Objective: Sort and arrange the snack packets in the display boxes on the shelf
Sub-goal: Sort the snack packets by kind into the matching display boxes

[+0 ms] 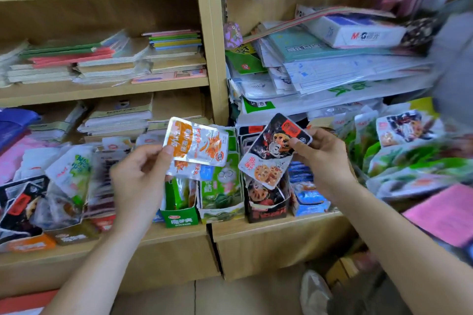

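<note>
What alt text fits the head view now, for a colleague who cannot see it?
The left hand pinches an orange-and-silver snack packet and the right hand a black-and-white lotus-root packet, both held in front of a row of open display boxes packed with snacks on a wooden shelf. Stacked notebooks fill the shelves above.

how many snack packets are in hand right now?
2: an orange-and-silver foil packet in the left hand; a black-and-white lotus-root packet in the right hand. Another may hide behind the orange one.

Two hands (138,174) (326,161); two packets (198,144) (272,153) aloft
</note>
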Demonstrator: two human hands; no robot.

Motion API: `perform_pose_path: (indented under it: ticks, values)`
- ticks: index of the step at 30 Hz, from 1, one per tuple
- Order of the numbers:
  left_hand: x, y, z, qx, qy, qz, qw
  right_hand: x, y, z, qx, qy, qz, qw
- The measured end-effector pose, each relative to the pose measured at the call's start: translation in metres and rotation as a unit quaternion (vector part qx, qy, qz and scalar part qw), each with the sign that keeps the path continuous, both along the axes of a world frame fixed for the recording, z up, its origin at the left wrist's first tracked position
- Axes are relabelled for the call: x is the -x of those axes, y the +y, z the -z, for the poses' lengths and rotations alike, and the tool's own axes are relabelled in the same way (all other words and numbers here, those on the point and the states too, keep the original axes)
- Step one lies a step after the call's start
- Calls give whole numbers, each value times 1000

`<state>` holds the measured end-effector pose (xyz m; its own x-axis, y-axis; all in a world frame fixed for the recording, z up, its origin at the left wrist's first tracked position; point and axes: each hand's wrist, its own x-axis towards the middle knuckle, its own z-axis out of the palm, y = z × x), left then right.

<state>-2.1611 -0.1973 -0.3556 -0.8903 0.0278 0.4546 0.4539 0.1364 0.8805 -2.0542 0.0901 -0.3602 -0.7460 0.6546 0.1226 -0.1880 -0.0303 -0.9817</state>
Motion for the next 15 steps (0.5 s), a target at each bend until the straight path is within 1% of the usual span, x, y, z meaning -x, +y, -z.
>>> perform_pose_path:
  ticks: [3,5,8,10,11,12,13,15]
  values:
    - [-2,25,5,1,8,20,1000,-18,26,-4,-11,49,68,996]
    - [-6,41,7,3,18,22,1000,-29,38,-5,-38,69,87,993]
    - [-7,53,10,-3,27,10,1000,-37,42,-8,-51,82,54,994]
    - [-6,54,13,-16,27,-11,999,-34,34,-7,-67,67,25,995]
    - [-6,54,14,-30,24,-21,999,-32,27,-4,-101,50,17,993]
    - [-4,53,15,-42,19,-30,998,-28,19,1,-161,25,11,987]
    - [-3,51,16,-49,14,-39,998,-23,13,9,-238,-9,9,971]
    - [1,46,18,-55,-3,-44,997,-11,1,27,-384,-89,11,919]
